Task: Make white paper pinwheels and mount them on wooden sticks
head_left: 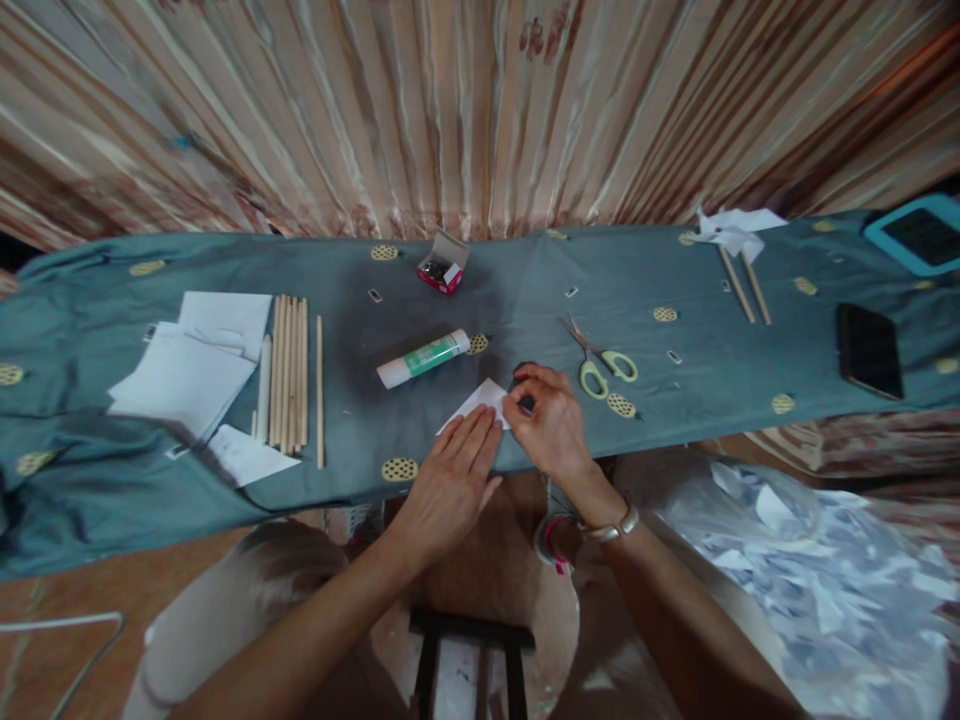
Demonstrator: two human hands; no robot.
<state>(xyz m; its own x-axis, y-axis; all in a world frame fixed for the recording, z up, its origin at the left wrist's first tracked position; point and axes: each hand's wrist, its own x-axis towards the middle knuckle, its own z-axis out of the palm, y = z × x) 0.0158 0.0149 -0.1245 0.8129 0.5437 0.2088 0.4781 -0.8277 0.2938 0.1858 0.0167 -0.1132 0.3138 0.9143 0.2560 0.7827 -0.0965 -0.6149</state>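
A small piece of white paper (487, 397) lies near the front edge of the cloth-covered table. My left hand (459, 470) rests flat on it, fingers stretched out and side by side. At the paper's right corner my right hand (551, 420) has thumb and forefinger pinched together; the fingertips partly hide the corner. A glue stick (424, 358) with a green label lies just beyond the paper. To the right of my right hand, scissors (600, 358) with light green handles lie with their blades pointing away from me.
Wooden sticks (289, 375) and white paper sheets (191, 370) lie at left. Behind the glue stick sits an open red box (442, 265) of small dark items. Paper pinwheel-like pieces on sticks (739, 240), a phone (870, 350) and a blue-framed device (919, 235) are at right. A plastic bag (825, 570) of paper pieces stands below.
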